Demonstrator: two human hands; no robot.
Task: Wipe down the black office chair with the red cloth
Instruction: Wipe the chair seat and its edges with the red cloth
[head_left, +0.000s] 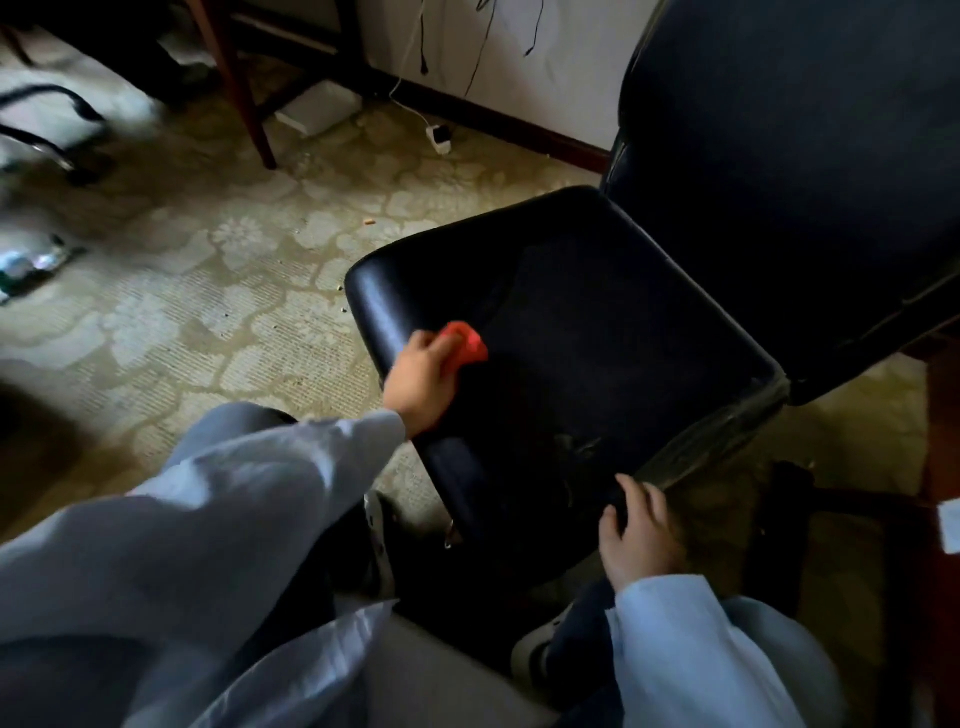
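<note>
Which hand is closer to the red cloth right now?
Left. The left hand grips the red cloth on the seat; the right hand rests apart at the seat's near edge.

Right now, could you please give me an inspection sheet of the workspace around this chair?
Surface: black office chair seat, dark and glossy, marks near its front edge.
Job's things: red cloth, bunched, lying on the seat.
Clutter: crumbs on the patterned carpet; white box by the wall.
Hands: left hand grips the cloth; right hand rests on the seat's near edge.
Cables: cables hang down the wall; white adapter lies on the floor.
Surroundings: backrest upright behind the seat; wooden furniture leg beyond.
</note>
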